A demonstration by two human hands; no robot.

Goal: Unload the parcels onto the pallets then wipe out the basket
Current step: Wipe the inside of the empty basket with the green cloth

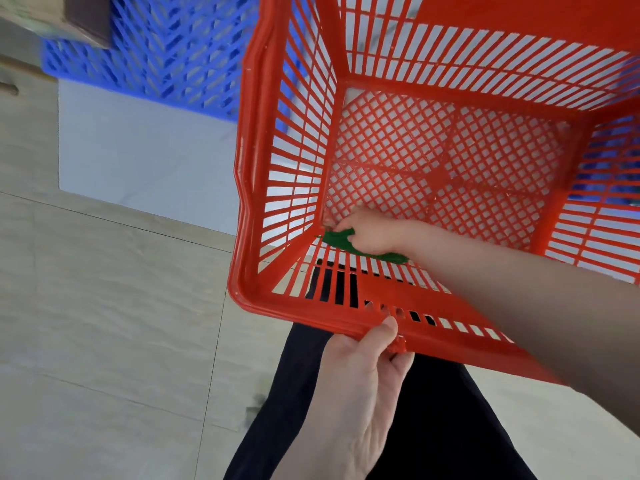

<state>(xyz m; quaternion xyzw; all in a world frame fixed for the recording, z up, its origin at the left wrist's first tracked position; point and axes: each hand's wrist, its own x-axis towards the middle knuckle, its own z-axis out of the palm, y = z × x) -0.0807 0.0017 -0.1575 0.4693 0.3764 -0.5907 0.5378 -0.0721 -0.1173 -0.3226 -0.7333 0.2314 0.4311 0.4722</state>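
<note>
Bottom centre, the left hand [360, 355] clamped the near rim of the red basket [242, 168], steadying it. Inside, mid-frame, the right hand [372, 233] clutched a green cloth [337, 239] in the basket's lower-left corner; firm strokes along the lattice would probably clean best. The basket held no parcels. Upper left lay a blue pallet [156, 46].

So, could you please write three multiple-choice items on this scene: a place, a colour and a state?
1. Where is the green cloth? A. in a near corner of the red slatted plastic basket B. on the tiles C. on a shelf
2. What colour is the slatted plastic pallet? A. yellow B. blue C. black
3. What is the left hand doing? A. hanging idle B. holding a parcel C. gripping the basket's near rim
Key: 1 A, the right hand holds it there; 2 B, its lattice is blue; 3 C, its thumb overlaps the rim.
</note>
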